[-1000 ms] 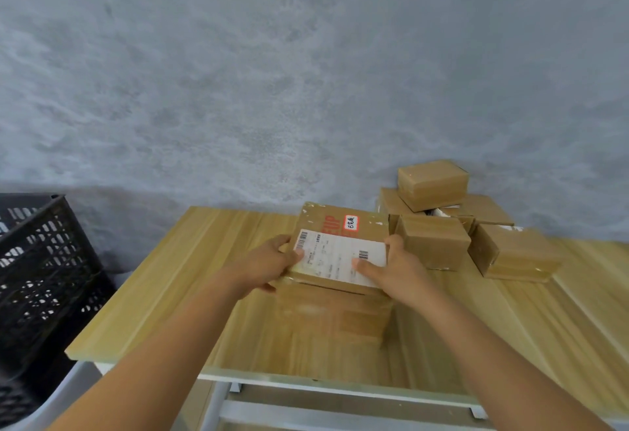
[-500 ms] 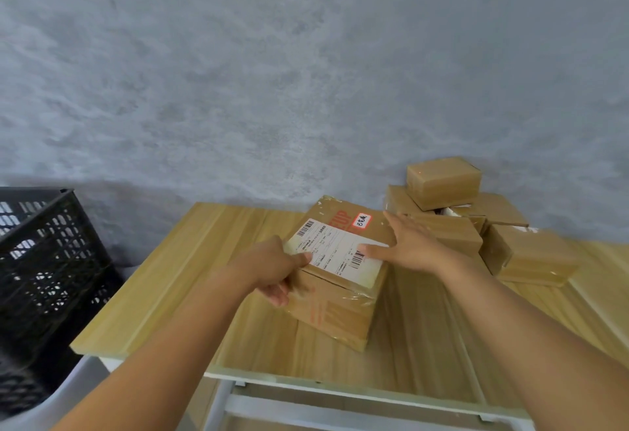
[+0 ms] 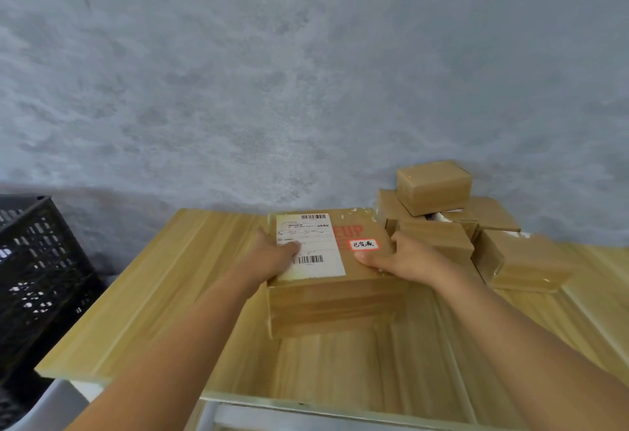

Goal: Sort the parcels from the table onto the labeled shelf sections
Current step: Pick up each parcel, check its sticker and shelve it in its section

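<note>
1. The box [image 3: 326, 260] was tilted on one corner half a second ago; it is now held level and squared to the near edge of the table [image 3: 143, 294], its white label [image 3: 308, 245] turned upright.
2. The left hand [image 3: 272, 255], earlier curled under the box's left side, is now wrapped round its left edge, the thumb laid on the label.
3. The right hand [image 3: 396, 257], earlier flat and open on top, is now clamped on the right edge, the thumb just below a small red-bordered sticker [image 3: 363, 244].
4. Whether the box rests on the table or is lifted slightly cannot be told.
5. The pile of boxes [image 3: 476, 223] at the far right is partly hidden by the right hand.
6. The black crate [image 3: 37, 260] is cut off at the left edge.
7. The label's print is too small to read.
</note>
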Demonstrator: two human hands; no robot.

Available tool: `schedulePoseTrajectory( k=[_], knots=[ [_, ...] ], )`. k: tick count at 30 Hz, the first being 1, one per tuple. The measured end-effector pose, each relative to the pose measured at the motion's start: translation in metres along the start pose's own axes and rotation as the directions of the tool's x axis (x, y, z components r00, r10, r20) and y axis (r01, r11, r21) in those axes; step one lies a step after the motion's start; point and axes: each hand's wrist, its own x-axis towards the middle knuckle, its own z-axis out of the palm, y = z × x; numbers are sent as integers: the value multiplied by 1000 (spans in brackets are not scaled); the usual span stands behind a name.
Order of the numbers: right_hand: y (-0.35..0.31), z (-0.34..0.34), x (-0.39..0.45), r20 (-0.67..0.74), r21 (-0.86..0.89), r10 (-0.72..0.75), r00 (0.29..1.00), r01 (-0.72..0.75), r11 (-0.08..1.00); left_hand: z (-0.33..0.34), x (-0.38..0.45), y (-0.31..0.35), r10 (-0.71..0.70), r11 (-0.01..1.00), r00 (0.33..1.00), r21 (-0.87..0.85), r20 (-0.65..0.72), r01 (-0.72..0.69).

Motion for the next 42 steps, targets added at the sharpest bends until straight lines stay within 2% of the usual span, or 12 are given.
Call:
schedulePoseTrajectory(
  k=[5,8,13,19,23,25,31,37,42],
  knots=[
    [8,4,7,72,286,-44,996,21,958,20,13,1,61,998,992,-6,-112,-62],
    [16,13,9,37,442,-71,997,48,896,22,15,3,84,996,990,36,-117,-80],
    [21,24,14,-28,548,-55,998,61,834,21,20,1,26,998,992,-45,-120,-32],
    [19,22,14,165,590,35,986,-127,797,20,24,-5,-58,989,995,-141,-77,47],
    [24,23,9,158,622,-31,987,-75,779,21,9,-7,-39,989,995,-142,-91,26],
    [24,24,-3,116,641,-79,990,-14,767,21,-4,-12,17,990,994,-134,-113,-32],
    [32,45,-72,-194,613,-93,977,195,766,22,-56,-35,251,941,961,-205,-115,-270],
    [31,63,-130,-263,604,-51,963,206,770,9,-92,-47,322,928,946,-207,30,-309],
    [13,67,-178,-372,583,-36,927,264,769,-12,-116,-48,395,907,916,-189,75,-375]
  ],
)
